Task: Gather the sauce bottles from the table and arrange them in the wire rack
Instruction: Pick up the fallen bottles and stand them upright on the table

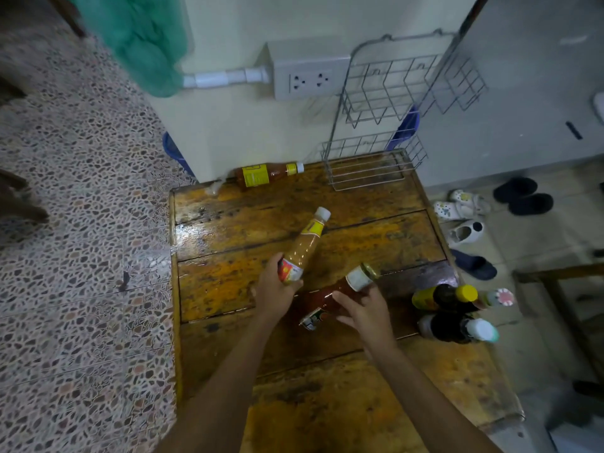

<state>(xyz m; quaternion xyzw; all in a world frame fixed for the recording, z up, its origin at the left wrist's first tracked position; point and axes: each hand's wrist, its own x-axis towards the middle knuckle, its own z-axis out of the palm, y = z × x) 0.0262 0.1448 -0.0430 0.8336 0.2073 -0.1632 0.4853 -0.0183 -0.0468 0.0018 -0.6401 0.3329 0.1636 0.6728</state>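
Two hands work over the middle of a worn wooden table (376,230). The left hand (274,291) has its fingers curled round the base of a pale orange sauce bottle (302,248), which tilts up and away toward the far edge, its white cap uppermost and a yellow label on its neck. The right hand (362,310) lies on a red sauce bottle (333,297) that rests on its side on the boards, its white-banded cap pointing toward the right edge; the fingers are spread and bent over the bottle's body, touching it, though whether they truly grip it cannot be told. The two bottles sit just beside each other, and the hands are near one another.

Along the far edge, near the far left corner, an amber bottle (264,174) with a yellow label lies on its side against the wall, its cap pointing right. At the right edge stands a cluster of dark bottles (454,313), seen from above, with yellow, white and red-and-white caps, packed close together.

At the far right corner stands the wire rack (376,158), its lower basket resting on the table and its upper basket rising against the wall. Both baskets hold no bottles.

Beside the rack, a wall socket (309,78) sits on the wall. Several shoes (464,230) lie on the floor past the right edge.
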